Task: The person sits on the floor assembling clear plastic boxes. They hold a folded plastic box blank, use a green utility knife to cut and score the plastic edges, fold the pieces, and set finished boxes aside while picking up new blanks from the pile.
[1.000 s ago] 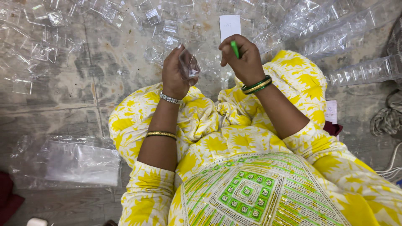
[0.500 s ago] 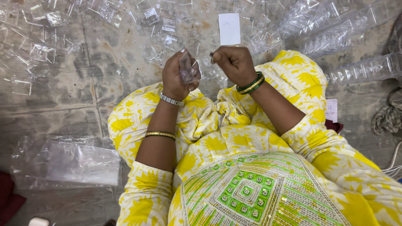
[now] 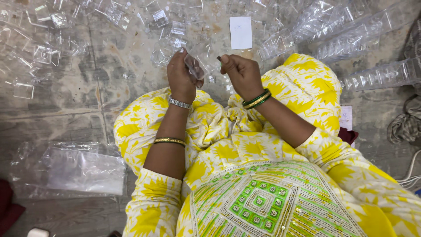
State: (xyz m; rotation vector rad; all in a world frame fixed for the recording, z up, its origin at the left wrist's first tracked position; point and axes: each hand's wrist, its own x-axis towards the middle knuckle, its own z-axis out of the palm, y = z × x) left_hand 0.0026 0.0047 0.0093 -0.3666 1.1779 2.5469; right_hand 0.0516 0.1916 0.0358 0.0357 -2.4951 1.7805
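I sit on the floor in yellow patterned clothes. My left hand (image 3: pixel 182 75) grips a small clear plastic box (image 3: pixel 196 66), held up in front of me. My right hand (image 3: pixel 241 73) is closed in a fist just right of the box, its fingertips next to the box's edge; something small may be pinched in it, but I cannot see what. Several more clear plastic boxes (image 3: pixel 44 52) lie scattered on the floor ahead and to the left.
A white paper slip (image 3: pixel 240 32) lies on the concrete floor (image 3: pixel 109 87) ahead. Long stacks of clear plastic pieces (image 3: pixel 351 35) lie at the upper right. A clear plastic bag (image 3: pixel 74 169) rests at my left. A grey cloth (image 3: pixel 405 123) sits far right.
My right hand came down and left from the paper slip, closing in on the box in my left hand. The green item seen in it earlier is out of sight.
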